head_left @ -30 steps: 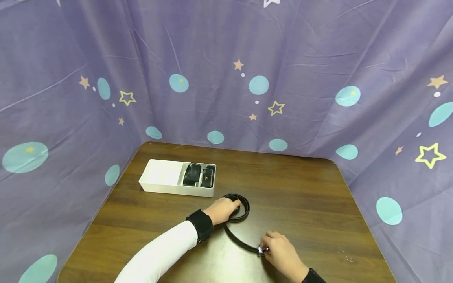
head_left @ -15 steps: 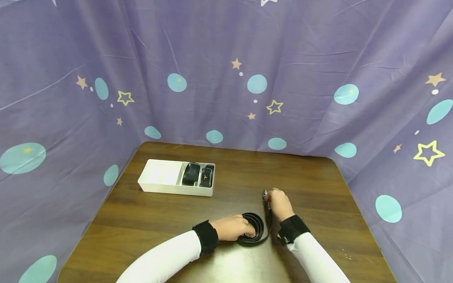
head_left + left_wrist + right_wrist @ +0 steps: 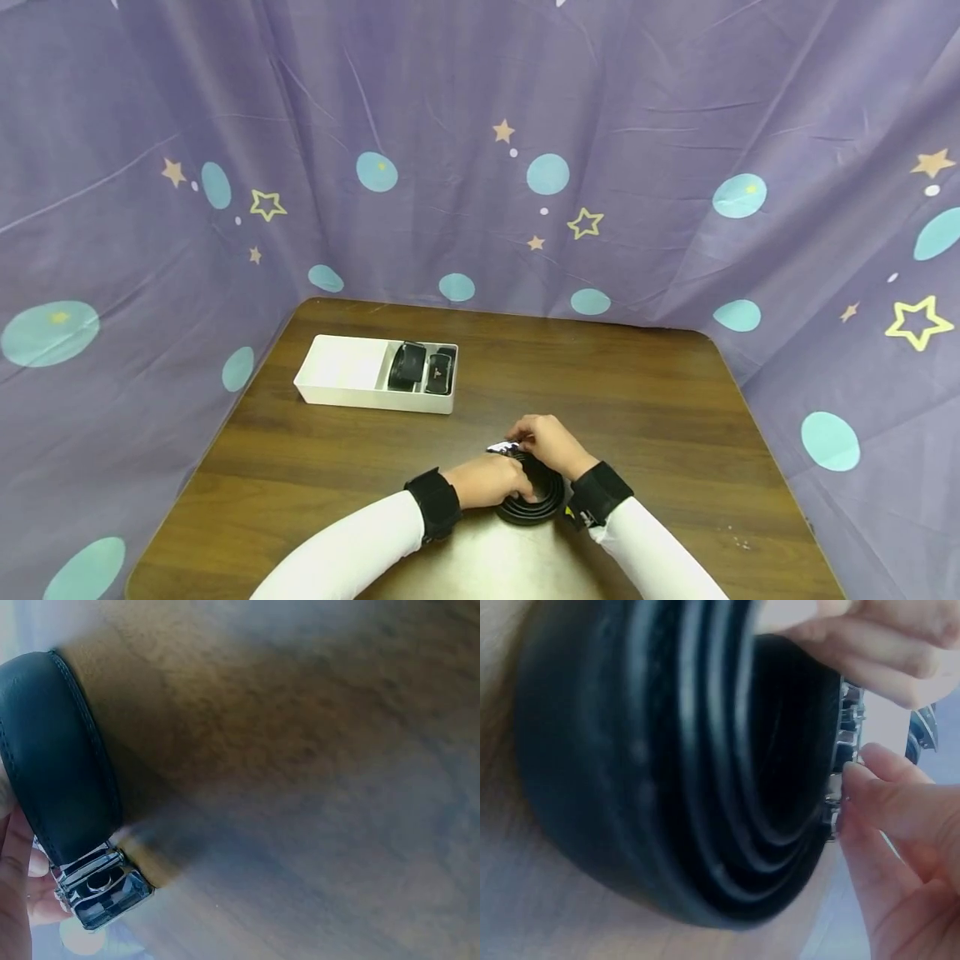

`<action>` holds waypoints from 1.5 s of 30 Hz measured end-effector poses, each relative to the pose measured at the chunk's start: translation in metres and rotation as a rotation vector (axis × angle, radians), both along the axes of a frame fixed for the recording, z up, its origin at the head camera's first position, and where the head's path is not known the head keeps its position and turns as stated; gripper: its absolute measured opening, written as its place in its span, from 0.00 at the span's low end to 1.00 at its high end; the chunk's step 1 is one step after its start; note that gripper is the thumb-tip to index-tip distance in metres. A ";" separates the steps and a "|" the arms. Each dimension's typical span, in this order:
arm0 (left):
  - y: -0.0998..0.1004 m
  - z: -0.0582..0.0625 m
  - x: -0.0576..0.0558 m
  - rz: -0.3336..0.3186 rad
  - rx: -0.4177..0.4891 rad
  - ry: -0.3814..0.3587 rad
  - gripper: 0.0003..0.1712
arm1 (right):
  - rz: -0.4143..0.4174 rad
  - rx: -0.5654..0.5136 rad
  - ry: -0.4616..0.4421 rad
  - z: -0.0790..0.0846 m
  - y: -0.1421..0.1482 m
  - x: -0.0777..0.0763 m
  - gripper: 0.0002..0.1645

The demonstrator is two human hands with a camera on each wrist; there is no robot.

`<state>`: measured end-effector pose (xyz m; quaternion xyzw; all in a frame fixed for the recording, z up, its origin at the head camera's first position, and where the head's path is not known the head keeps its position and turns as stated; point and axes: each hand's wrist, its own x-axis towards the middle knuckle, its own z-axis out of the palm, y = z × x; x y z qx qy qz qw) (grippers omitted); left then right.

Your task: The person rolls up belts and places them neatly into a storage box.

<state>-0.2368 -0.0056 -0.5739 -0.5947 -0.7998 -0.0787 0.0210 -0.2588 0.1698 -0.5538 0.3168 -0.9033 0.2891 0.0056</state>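
Observation:
A black leather belt (image 3: 553, 500) is wound into a round coil of several turns on the wooden table. My left hand (image 3: 491, 482) holds the coil from the left, its fingers reaching into the middle. At the coil's far side my right hand (image 3: 551, 442) pinches the belt's buckle end. The silver-and-black buckle (image 3: 109, 892) lies against the outer turn in the left wrist view. In the right wrist view the coil (image 3: 622, 787) fills the left half, and my right fingertips (image 3: 859, 776) touch the metal buckle. Part of the coil is hidden behind my hands in the head view.
A white box (image 3: 341, 367) with compartments stands at the back left of the table (image 3: 637, 392). Its right compartments hold a rolled black belt (image 3: 407, 365) and another black item (image 3: 438, 373). A purple patterned curtain (image 3: 450, 100) surrounds the table.
My right hand has carried the buckle end from the near right, round the far side, leftward against the coil. The loose tail is now wrapped. My left hand moved slightly nearer with the coil.

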 end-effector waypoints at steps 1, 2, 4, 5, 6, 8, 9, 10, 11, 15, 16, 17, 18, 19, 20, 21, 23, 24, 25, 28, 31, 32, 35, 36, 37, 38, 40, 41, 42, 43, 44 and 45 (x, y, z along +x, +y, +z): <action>0.000 0.000 0.000 0.004 0.005 -0.001 0.15 | -0.005 -0.002 0.010 -0.001 0.000 0.000 0.12; -0.001 -0.001 0.000 0.004 0.012 0.002 0.16 | -0.006 -0.004 0.023 -0.002 -0.001 0.000 0.12; -0.002 0.001 0.002 0.009 0.021 -0.006 0.16 | -0.011 -0.003 0.047 -0.003 -0.004 0.000 0.11; -0.003 0.001 0.003 0.006 0.027 -0.007 0.15 | -0.015 0.002 0.061 -0.003 -0.006 0.001 0.11; -0.004 0.002 0.004 0.008 0.029 -0.007 0.15 | -0.017 0.005 0.070 -0.004 -0.008 0.001 0.11; -0.005 0.002 0.005 0.009 0.039 -0.006 0.14 | -0.027 0.012 0.084 -0.004 -0.011 0.003 0.12; -0.005 0.002 0.006 0.013 0.043 -0.003 0.14 | -0.038 0.016 0.082 -0.004 -0.012 0.004 0.13; -0.004 0.002 0.007 0.017 0.045 -0.001 0.13 | -0.045 0.018 0.087 -0.004 -0.013 0.005 0.13; -0.004 0.003 0.008 0.019 0.047 -0.001 0.13 | -0.057 0.020 0.089 -0.004 -0.013 0.005 0.13; -0.002 0.005 0.011 0.031 0.058 -0.017 0.13 | -0.094 0.015 0.094 -0.005 -0.013 0.008 0.14; -0.002 0.004 0.012 0.030 0.061 -0.020 0.13 | -0.096 0.010 0.090 -0.005 -0.012 0.009 0.14; -0.002 0.004 0.013 0.029 0.065 -0.020 0.13 | -0.101 0.003 0.079 -0.006 -0.012 0.010 0.13; -0.002 0.003 0.013 0.026 0.067 -0.018 0.13 | -0.102 -0.004 0.069 -0.006 -0.012 0.010 0.13; -0.002 0.003 0.014 0.022 0.069 -0.012 0.13 | -0.103 -0.014 0.055 -0.007 -0.012 0.010 0.13; -0.002 0.002 0.014 0.020 0.070 -0.005 0.13 | -0.102 -0.022 0.046 -0.007 -0.012 0.011 0.13; -0.002 0.002 0.014 0.019 0.072 0.001 0.13 | -0.107 -0.026 0.035 -0.007 -0.012 0.011 0.13; -0.003 0.000 0.013 0.019 0.076 0.004 0.13 | -0.113 -0.028 0.030 -0.007 -0.011 0.011 0.13; -0.003 0.000 0.013 0.021 0.079 -0.001 0.13 | -0.116 -0.024 0.031 -0.007 -0.011 0.011 0.13; -0.003 0.000 0.012 0.022 0.083 -0.005 0.13 | -0.116 -0.021 0.036 -0.007 -0.011 0.011 0.13; -0.003 -0.002 0.011 0.030 0.091 -0.033 0.13 | -0.123 -0.016 0.043 -0.007 -0.010 0.011 0.12; -0.002 -0.003 0.010 0.037 0.094 -0.054 0.13 | -0.128 -0.022 0.038 -0.007 -0.010 0.011 0.13; -0.002 -0.003 0.011 0.042 0.092 -0.058 0.13 | -0.132 -0.026 0.031 -0.008 -0.010 0.011 0.13; -0.003 -0.003 0.011 0.046 0.093 -0.053 0.12 | -0.131 -0.034 0.029 -0.008 -0.010 0.011 0.13; -0.003 -0.003 0.011 0.045 0.095 -0.047 0.12 | -0.131 -0.034 0.032 -0.008 -0.010 0.011 0.12; -0.003 -0.003 0.011 0.044 0.096 -0.044 0.12 | -0.130 -0.036 0.035 -0.008 -0.010 0.011 0.12; -0.003 -0.003 0.011 0.041 0.098 -0.037 0.13 | -0.132 -0.037 0.033 -0.007 -0.010 0.011 0.12; -0.003 -0.002 0.011 0.036 0.099 -0.026 0.13 | -0.130 -0.039 0.035 -0.007 -0.010 0.012 0.12; -0.003 -0.002 0.011 0.035 0.099 -0.020 0.13 | -0.130 -0.039 0.035 -0.007 -0.010 0.012 0.12; -0.003 -0.002 0.011 0.033 0.100 -0.017 0.13 | -0.130 -0.039 0.034 -0.006 -0.010 0.013 0.12; -0.003 -0.002 0.011 0.033 0.100 -0.016 0.13 | -0.129 -0.039 0.033 -0.006 -0.010 0.013 0.12; -0.003 -0.002 0.011 0.031 0.101 -0.010 0.13 | -0.128 -0.038 0.033 -0.006 -0.010 0.013 0.12; -0.003 -0.002 0.011 0.030 0.099 -0.007 0.13 | -0.127 -0.039 0.034 -0.006 -0.010 0.014 0.12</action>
